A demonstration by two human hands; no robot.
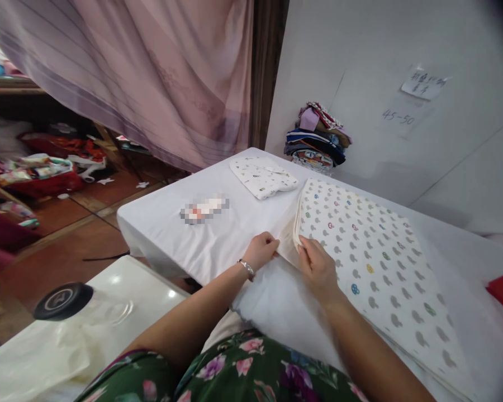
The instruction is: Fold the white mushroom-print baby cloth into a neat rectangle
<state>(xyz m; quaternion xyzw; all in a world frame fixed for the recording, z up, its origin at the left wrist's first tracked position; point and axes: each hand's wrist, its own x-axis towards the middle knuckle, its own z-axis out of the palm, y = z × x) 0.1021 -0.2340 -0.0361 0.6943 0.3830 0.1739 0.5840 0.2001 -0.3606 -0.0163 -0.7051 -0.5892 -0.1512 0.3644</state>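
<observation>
A large folded white cloth [373,268] with grey and coloured animal-head prints lies on the right side of the table. My left hand [260,251] is closed in a pinch on a pale, plain corner that sticks out from its left side. Close by, my right hand [318,268] grips the cloth's near-left edge, thumb and fingers pressed together. Between the two hands the pale layer is drawn out. Farther back lies a smaller folded white cloth [263,176] with tiny prints, apart from both hands.
White fabric covers the table [163,223]. On it, left of my hands, is a small pixelated item [204,209]. A clothes stack [316,137] stands by the wall. Pink curtain [184,72] hangs behind. At lower left, a white surface [138,296] bears a black round object [62,301].
</observation>
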